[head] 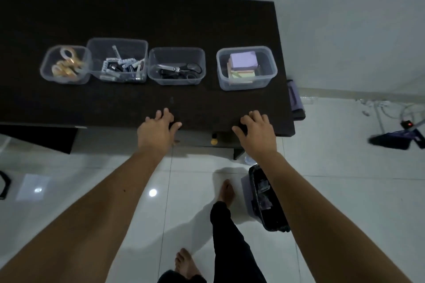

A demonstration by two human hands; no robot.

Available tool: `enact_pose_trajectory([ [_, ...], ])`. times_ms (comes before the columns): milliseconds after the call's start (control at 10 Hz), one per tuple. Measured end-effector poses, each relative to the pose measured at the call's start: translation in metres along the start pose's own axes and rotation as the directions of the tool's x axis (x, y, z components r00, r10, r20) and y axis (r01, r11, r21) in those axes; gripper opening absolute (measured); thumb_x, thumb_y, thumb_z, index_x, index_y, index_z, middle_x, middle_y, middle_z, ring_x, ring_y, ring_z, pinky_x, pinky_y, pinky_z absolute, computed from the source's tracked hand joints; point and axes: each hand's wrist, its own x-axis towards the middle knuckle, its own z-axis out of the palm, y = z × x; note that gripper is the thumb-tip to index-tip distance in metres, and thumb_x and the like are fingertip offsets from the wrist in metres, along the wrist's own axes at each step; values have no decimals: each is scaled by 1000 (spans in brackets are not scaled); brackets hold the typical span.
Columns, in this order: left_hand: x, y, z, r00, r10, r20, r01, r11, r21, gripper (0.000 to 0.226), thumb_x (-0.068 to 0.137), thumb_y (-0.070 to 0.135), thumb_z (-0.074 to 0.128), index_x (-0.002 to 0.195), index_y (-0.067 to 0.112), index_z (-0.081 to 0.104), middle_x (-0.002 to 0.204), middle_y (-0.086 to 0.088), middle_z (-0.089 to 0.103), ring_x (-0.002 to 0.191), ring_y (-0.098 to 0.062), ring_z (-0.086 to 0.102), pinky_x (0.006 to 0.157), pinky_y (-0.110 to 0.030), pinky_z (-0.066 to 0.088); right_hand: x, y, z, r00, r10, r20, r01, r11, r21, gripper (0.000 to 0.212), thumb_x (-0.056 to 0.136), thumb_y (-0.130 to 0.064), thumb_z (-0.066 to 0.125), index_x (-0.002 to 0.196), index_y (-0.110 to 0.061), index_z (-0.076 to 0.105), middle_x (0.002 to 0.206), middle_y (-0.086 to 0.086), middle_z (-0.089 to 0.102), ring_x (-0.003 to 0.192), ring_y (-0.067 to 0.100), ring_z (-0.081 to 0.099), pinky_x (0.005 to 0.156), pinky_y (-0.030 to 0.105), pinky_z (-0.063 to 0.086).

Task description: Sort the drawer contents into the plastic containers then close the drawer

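Several clear plastic containers stand in a row on the dark desk (138,18). The leftmost container (47,73) holds tape rolls, the one beside it (96,53) holds batteries, the third (153,69) holds scissors, and the right one (220,71) holds sticky notes. My left hand (158,128) and my right hand (255,131) rest on the desk's front edge, fingers spread, holding nothing. Below the edge between them the drawer front (197,140) with a round gold knob (214,141) sits flush under the desk.
A black bin (266,200) stands on the white tiled floor under my right forearm. My bare feet and a dark trouser leg are below. A power strip with a red light (408,124) and a dark object lie at the right. A purple item (295,99) hangs off the desk's right end.
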Motion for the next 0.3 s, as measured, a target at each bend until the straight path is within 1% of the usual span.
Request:
enact_pose_trajectory([
  [100, 0, 2, -7, 995, -1, 100, -1, 1000, 15, 60, 107, 54, 44, 156, 19, 44, 160, -13, 48, 134, -47, 53, 105, -48, 47, -1, -1, -12, 988, -1, 154, 4, 1000, -14, 33, 99, -47, 59, 116, -19, 65, 123, 4, 51, 110, 27, 48, 90, 45, 51],
  [200, 1, 6, -17, 991, -19, 134, 18, 1000, 5, 61, 108, 54, 40, 158, 19, 39, 158, -8, 50, 132, -37, 56, 111, -43, 42, 5, -1, -22, 980, -12, 198, 8, 1000, 23, 30, 99, -45, 57, 118, -21, 64, 127, 1, 50, 112, 25, 46, 97, 39, 47],
  [300, -5, 19, -39, 968, -18, 252, 6, 999, 46, 68, 108, 57, 35, 165, 22, 23, 169, -6, 34, 147, -35, 44, 119, -40, 34, -3, -2, -15, 989, -37, 146, 34, 999, 26, 30, 90, -51, 62, 110, -28, 65, 128, -2, 51, 109, 27, 52, 91, 35, 50],
])
